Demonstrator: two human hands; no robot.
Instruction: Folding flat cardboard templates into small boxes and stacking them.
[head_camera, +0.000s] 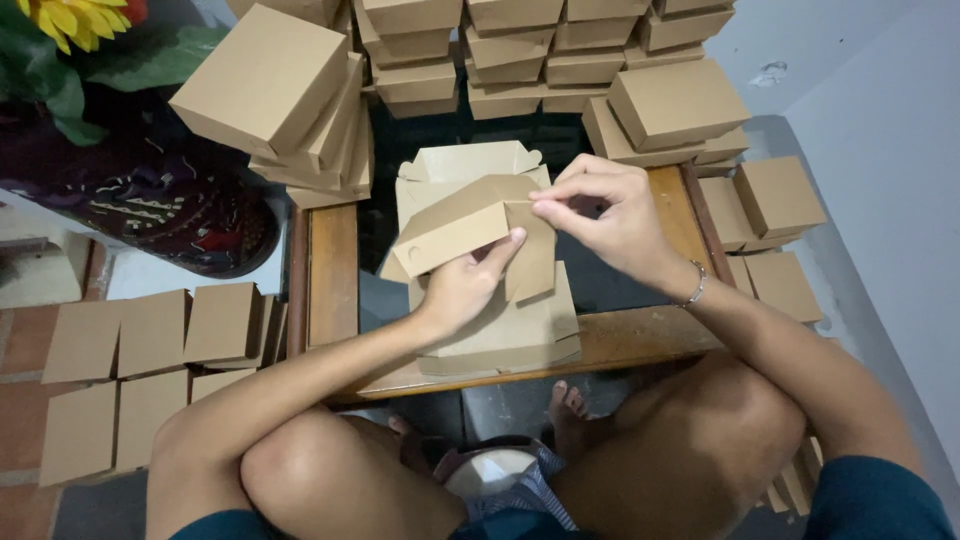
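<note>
A half-folded brown cardboard box (462, 222) is held above a low wooden table (334, 270). My left hand (462, 285) supports it from below, thumb pressed against one raised side wall. My right hand (603, 215) pinches a corner flap of the box between thumb and fingers; a thin bracelet circles that wrist. Under the box lies a stack of flat unfolded box blanks (500, 335) near the table's front edge.
Finished brown boxes (270, 85) are stacked at the table's back left, more boxes (520, 50) along the back, and others (675, 105) at the right. Flat blanks (150, 340) lie on the floor at left, boxes (775, 200) at right. A sunflower (75, 20) sits top left.
</note>
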